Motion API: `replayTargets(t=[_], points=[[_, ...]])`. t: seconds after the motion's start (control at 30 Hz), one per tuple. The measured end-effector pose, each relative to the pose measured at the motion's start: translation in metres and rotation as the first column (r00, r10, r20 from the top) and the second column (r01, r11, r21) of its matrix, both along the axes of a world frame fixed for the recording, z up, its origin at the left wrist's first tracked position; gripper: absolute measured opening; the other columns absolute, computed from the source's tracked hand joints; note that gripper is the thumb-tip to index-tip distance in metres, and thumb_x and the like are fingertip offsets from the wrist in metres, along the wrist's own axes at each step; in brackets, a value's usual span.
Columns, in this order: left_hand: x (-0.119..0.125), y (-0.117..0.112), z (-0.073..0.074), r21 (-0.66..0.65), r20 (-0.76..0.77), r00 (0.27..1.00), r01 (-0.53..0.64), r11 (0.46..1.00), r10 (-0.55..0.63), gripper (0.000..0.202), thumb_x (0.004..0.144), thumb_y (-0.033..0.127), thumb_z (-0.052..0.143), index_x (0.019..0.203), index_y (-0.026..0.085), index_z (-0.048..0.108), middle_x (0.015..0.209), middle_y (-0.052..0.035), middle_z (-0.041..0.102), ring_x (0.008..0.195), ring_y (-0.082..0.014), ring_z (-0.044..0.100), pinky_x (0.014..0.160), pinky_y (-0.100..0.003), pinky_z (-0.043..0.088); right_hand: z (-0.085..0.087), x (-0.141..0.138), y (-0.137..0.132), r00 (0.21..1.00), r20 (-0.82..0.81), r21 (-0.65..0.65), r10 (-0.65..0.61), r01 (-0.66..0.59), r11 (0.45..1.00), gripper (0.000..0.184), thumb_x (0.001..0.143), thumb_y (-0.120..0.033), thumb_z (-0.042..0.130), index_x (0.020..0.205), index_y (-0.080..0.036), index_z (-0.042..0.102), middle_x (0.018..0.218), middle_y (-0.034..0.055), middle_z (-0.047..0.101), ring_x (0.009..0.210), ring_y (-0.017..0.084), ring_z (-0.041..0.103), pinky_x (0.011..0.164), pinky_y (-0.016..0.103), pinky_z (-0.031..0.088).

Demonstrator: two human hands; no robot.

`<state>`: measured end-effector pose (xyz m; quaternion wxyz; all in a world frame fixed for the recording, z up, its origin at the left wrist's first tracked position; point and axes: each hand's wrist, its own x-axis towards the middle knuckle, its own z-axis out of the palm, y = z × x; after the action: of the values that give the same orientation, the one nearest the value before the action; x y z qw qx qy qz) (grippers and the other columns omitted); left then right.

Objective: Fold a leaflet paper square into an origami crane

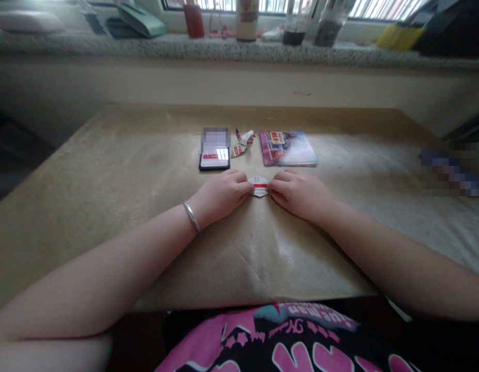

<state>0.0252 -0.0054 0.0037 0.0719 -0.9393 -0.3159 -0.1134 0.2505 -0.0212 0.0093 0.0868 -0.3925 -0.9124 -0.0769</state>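
Observation:
A small folded piece of paper point(259, 186), white with a red band, lies at the middle of the table between my hands. My left hand point(225, 194), with a silver bangle at the wrist, pinches its left corner. On the opposite corner, the fingers of my right hand point(297, 192) are closed in the same way. Just beyond my left hand lies a phone point(215, 160) with its screen lit. Beside the phone sits a folded paper figure point(244, 140), white with red print. A stack of glossy printed leaflets point(288, 149) rests beyond my right hand.
The table point(119, 175) has a tan cover and meets a wall at the back. Above it, a stone windowsill point(208, 50) carries a red container point(193, 20), jars and other items. A blurred blue and red object point(456, 173) lies at the right edge.

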Motion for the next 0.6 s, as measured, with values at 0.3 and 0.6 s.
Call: replayTargets(t=[0.3,0.6], points=[[0.0012,0.0005,-0.0023,0.043,0.021,1.0,0.006,0.999,-0.007,0.027,0.095,0.028,0.048,0.085,0.016,0.07,0.082,-0.0059,0.063,0.076,-0.0162,0.054,0.067,-0.027,0.043,-0.0085,-0.0082,0.0025,0.992,-0.032,0.044,0.121,-0.12,0.992,0.031,0.097,-0.028,0.043,0.095,-0.016,0.072,0.09,0.0097,0.069,0.083,0.02,0.056,0.072,0.031,0.041],[0.0035,0.0005,-0.002,0.051,0.032,0.999,-0.006,0.999,0.004,0.03,0.095,0.03,0.048,0.082,0.016,0.07,0.082,-0.0061,0.063,0.074,-0.0156,0.054,0.065,-0.027,0.042,-0.0083,-0.0085,0.0053,0.993,-0.013,0.056,0.12,-0.119,0.991,0.024,0.093,-0.025,0.048,0.088,-0.016,0.07,0.085,0.0085,0.067,0.077,0.019,0.055,0.067,0.029,0.039]])
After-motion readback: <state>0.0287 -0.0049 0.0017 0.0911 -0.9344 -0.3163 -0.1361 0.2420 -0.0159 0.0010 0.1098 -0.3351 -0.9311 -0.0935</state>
